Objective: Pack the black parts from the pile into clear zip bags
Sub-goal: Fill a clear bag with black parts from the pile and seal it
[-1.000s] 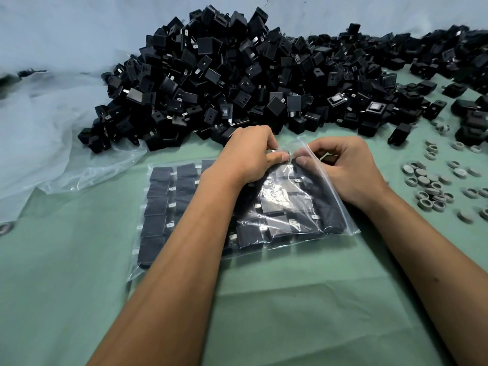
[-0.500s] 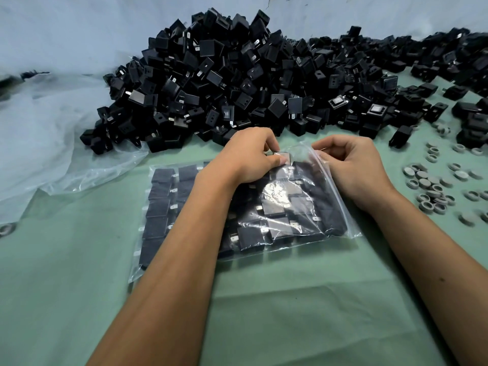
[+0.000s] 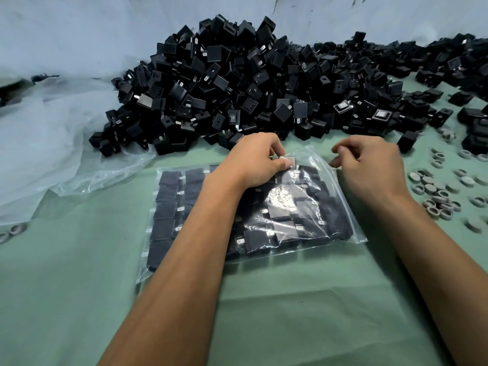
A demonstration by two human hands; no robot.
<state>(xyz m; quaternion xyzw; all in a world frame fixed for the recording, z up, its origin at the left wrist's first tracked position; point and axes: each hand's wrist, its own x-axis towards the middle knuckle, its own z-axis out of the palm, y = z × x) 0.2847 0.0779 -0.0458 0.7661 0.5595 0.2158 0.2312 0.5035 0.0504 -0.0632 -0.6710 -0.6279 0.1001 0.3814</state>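
Observation:
A clear zip bag (image 3: 311,207) lies flat on the green cloth, filled with rows of black parts. My left hand (image 3: 253,162) reaches over the bag and pinches one black part (image 3: 290,162) at the bag's open far edge. My right hand (image 3: 369,167) hovers at the bag's far right corner with its fingers curled. Its thumb and forefinger sit a little apart right at the bag's rim, and I cannot tell whether they grip it. The big pile of black parts (image 3: 237,83) rises just beyond both hands.
Crumpled clear plastic sheeting (image 3: 52,143) covers the left side against the pale wall. Several small grey rings (image 3: 438,191) are scattered at the right, with a few more (image 3: 13,232) at the left edge. More black parts (image 3: 475,128) lie at the far right.
My right hand has moved right, from the bag's mouth to its corner, with its pinch loosened. My left hand stays at the opening with the black part.

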